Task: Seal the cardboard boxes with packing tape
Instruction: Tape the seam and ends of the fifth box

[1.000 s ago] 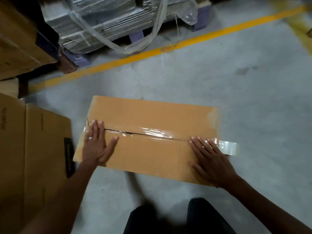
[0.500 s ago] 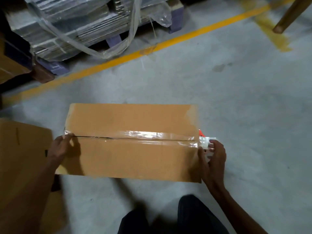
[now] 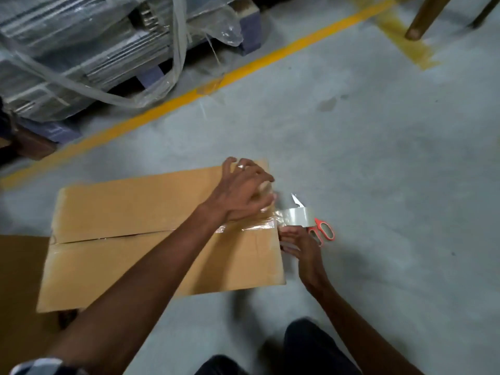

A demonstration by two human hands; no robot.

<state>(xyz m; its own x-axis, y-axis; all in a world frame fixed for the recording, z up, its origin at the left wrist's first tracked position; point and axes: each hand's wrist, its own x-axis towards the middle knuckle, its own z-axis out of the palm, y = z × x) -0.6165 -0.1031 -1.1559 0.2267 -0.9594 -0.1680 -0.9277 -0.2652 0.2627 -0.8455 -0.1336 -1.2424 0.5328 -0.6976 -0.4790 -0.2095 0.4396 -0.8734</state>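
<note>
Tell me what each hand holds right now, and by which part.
The left hand grips the tape roll across its top, at the box's right end. The right hand pinches the loose tape strip overhanging that end.

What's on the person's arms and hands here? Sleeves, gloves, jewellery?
No gloves. Both forearms are bare. The left hand wears a silvery ring on one finger. A sleeve edge with light and dark stripes shows high on the left arm. Nothing is visible on the right hand.

The cardboard box point(image 3: 130, 234) lies on the floor point(image 3: 378, 185) under the left hand point(image 3: 243, 190). The right hand point(image 3: 303, 244) sits at the box's right end; scissors point(image 3: 322, 230) lie just beyond it. A wrapped pallet point(image 3: 94, 50) stands well beyond both hands.
</note>
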